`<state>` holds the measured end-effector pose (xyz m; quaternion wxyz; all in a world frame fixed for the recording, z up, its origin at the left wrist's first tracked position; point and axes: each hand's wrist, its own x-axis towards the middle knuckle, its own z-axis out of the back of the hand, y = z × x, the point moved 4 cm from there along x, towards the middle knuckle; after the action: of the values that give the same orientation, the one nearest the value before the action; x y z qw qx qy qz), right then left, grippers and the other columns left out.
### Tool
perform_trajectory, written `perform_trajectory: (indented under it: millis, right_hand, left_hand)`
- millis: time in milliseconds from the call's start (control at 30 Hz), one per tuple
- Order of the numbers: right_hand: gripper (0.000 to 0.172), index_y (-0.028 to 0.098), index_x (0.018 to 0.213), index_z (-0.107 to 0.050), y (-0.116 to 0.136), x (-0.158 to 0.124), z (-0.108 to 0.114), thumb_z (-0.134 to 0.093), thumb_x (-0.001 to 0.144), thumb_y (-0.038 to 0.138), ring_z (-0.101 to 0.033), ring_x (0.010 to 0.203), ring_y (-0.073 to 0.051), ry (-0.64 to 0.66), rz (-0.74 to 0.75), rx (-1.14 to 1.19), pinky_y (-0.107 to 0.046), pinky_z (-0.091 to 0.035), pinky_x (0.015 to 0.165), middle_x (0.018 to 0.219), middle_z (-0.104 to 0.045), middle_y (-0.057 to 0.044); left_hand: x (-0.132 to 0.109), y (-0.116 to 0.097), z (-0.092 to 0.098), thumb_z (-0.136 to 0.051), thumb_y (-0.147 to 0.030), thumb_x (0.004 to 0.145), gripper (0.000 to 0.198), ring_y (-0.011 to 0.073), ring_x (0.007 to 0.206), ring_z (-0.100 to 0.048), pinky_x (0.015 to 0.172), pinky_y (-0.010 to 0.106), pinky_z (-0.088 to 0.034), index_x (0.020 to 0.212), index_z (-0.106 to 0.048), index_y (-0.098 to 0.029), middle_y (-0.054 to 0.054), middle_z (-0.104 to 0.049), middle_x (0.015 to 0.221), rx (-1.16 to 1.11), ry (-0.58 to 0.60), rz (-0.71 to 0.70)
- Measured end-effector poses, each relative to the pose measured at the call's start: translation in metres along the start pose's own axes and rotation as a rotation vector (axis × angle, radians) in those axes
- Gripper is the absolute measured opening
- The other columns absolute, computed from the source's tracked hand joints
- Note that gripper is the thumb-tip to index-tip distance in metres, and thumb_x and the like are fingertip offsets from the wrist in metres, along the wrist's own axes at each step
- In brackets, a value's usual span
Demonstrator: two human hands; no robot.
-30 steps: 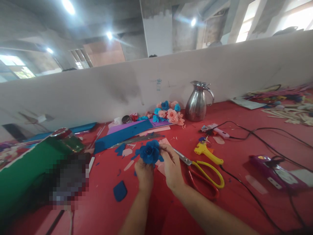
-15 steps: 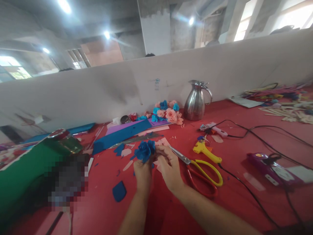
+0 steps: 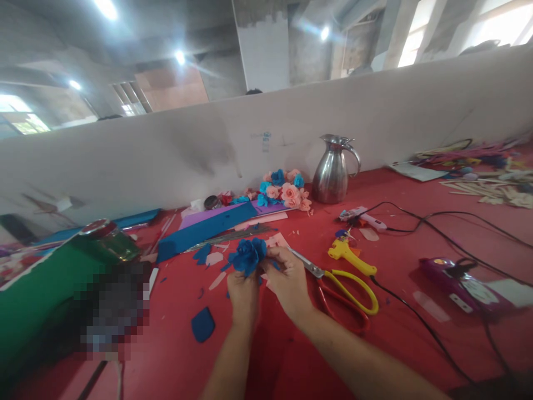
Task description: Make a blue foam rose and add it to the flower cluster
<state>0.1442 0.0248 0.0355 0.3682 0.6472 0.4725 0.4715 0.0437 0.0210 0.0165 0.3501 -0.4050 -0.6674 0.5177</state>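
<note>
A blue paper flower (image 3: 247, 256) stands upright over the red table, its base gripped in my left hand (image 3: 242, 289). My right hand (image 3: 287, 276) is at the flower's right side, fingers bent and pinched by the outer petals; a bit of blue shows at its fingertips. Scissors (image 3: 328, 278) with one yellow and one red handle lie just right of my right hand. Below and left of my left hand rests a small stack of cut blue petals (image 3: 203, 325). Blue and pink scraps (image 3: 214, 258) lie behind the flower.
A yellow glue gun (image 3: 352, 260), a pink tool (image 3: 366, 218) and a purple power strip (image 3: 464, 286) trail black cords at right. A steel jug (image 3: 331, 172) and finished paper flowers (image 3: 287, 191) stand by the white partition (image 3: 175, 155). A glass jar (image 3: 112, 241) sits left.
The flower has turned slightly in my left hand, and its right petals look more spread. My right hand stays beside it. The view has shifted a little.
</note>
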Motion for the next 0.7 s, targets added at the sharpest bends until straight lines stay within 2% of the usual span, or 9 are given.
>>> perform_trajectory:
  millis: [233, 467, 700]
  right_hand:
    - [0.011, 0.019, 0.079, -0.066, -0.0011, 0.0025, 0.0009, -0.058, 0.071, 0.016, -0.06, 0.075, -0.016, 0.04, 0.028, 0.023, -0.029, -0.048, 0.073, 0.078, -0.066, -0.001]
    - [0.014, 0.019, 0.084, -0.065, 0.0025, 0.0023, 0.0012, -0.059, 0.072, 0.017, -0.061, 0.076, -0.017, 0.063, 0.08, -0.001, -0.028, -0.05, 0.069, 0.083, -0.067, -0.002]
    - [0.01, 0.018, 0.079, -0.06, 0.0067, 0.0019, 0.002, -0.056, 0.071, 0.015, -0.059, 0.074, -0.016, 0.026, 0.071, -0.126, -0.028, -0.048, 0.07, 0.077, -0.063, -0.001]
  left_hand:
    - [0.001, -0.0022, -0.0004, -0.065, -0.019, 0.061, 0.006, 0.0095, 0.055, -0.041, 0.052, 0.022, -0.037, 0.058, -0.067, -0.014, -0.002, -0.056, 0.057, 0.009, 0.041, -0.029]
    - [0.0033, 0.0057, 0.0066, -0.063, -0.02, 0.062, 0.011, 0.0091, 0.052, -0.038, 0.048, 0.022, -0.03, 0.053, -0.062, -0.013, -0.003, -0.052, 0.052, 0.076, 0.024, -0.037]
    - [0.0014, -0.0018, 0.0053, -0.07, -0.025, 0.057, 0.013, 0.0095, 0.049, -0.037, 0.049, 0.022, -0.033, 0.052, -0.063, -0.015, -0.003, -0.052, 0.048, 0.065, -0.003, -0.039]
